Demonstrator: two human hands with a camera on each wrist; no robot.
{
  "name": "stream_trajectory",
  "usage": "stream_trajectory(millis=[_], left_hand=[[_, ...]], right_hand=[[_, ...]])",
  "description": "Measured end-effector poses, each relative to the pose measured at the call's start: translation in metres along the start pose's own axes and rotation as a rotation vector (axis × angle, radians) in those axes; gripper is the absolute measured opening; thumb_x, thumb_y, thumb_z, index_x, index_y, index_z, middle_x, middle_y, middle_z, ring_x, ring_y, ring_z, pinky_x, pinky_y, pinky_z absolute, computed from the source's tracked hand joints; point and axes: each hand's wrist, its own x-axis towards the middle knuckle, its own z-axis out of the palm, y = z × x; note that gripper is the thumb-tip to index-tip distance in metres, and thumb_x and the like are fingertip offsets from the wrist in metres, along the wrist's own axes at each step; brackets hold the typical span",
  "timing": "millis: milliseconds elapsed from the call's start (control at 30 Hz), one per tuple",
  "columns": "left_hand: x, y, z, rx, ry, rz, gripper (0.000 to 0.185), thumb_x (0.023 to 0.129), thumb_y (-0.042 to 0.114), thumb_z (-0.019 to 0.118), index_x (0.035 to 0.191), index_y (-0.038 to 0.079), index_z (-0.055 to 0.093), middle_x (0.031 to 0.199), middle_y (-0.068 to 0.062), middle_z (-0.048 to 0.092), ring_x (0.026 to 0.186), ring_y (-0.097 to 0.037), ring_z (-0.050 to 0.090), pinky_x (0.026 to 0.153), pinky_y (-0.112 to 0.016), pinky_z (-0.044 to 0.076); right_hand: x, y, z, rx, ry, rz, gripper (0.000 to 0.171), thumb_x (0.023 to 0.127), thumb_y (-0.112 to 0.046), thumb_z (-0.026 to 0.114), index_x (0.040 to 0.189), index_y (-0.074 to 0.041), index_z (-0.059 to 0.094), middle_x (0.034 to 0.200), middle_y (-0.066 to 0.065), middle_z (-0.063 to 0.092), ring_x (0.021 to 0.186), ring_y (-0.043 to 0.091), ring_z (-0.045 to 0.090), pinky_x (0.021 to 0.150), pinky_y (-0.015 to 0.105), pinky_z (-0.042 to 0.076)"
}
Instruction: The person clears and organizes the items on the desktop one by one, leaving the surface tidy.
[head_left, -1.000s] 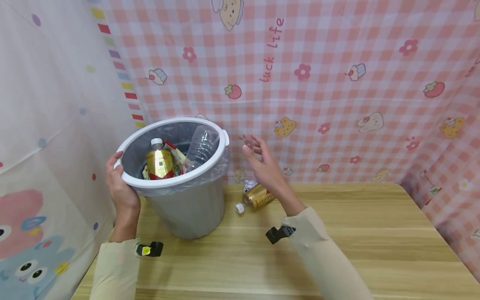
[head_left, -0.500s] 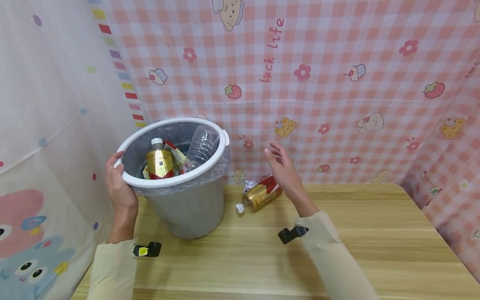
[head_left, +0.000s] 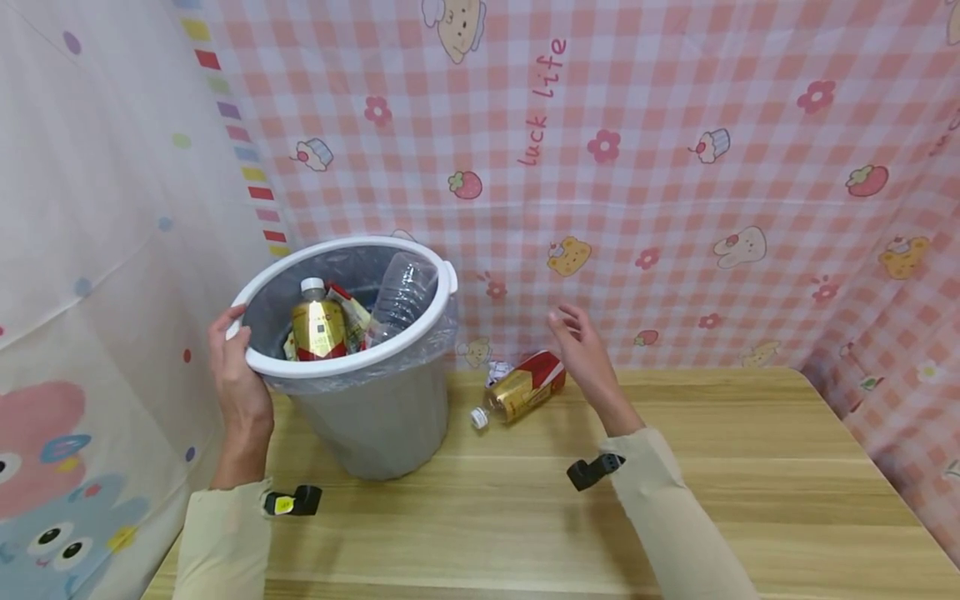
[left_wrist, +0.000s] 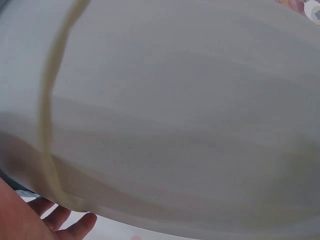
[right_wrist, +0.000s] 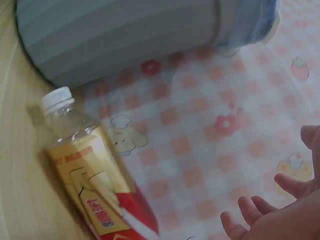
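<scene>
A grey trash bin (head_left: 375,425) with a white rim and a clear plastic liner stands tilted on the table. My left hand (head_left: 243,383) grips its rim on the left side; in the left wrist view its fingers (left_wrist: 82,226) show at the bin's edge. Inside lie a gold-labelled bottle (head_left: 318,327), a clear plastic bottle (head_left: 405,292) and some wrappers. Another bottle (head_left: 521,387), gold and red with a white cap, lies on its side right of the bin. Just above and to the right of it, my right hand (head_left: 588,354) hangs in the air with fingers loosely bent, holding nothing.
A crumpled white wrapper (head_left: 497,371) lies behind the fallen bottle, partly hidden. The wooden table (head_left: 750,492) ends at a pink checked cloth (head_left: 675,208) at the back. A white printed cloth (head_left: 97,250) hangs close on the left.
My right hand has drawn back to the right and slightly down, away from the bin, uncovering more of the fallen bottle. The left hand stays on the rim.
</scene>
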Motion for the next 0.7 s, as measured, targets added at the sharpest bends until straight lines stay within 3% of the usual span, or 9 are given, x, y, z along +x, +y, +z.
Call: stream_trajectory(millis=[367,700], left_hand=[[0.002,-0.003,0.002,-0.017,0.020,0.005,0.044,0.101,0.030,0.031,0.141,0.020,0.045,0.144,-0.001,0.043,0.125,-0.019,0.039,0.107,-0.036,0.036],[0.002,-0.004,0.003,-0.003,0.027,0.035,0.043,0.101,0.030,0.029,0.140,0.020,0.046,0.144,-0.001,0.044,0.125,-0.019,0.039,0.107,-0.036,0.033]], right_hand=[[0.006,0.026,-0.008,-0.011,0.048,0.070,0.076,0.093,-0.062,0.052,0.152,-0.016,0.035,0.153,0.014,0.036,0.140,0.031,0.036,0.113,0.050,0.034],[0.013,0.052,-0.006,-0.026,0.057,0.105,0.066,0.097,-0.041,0.059,0.150,-0.009,0.036,0.152,0.020,0.034,0.140,0.035,0.034,0.113,0.051,0.032]])
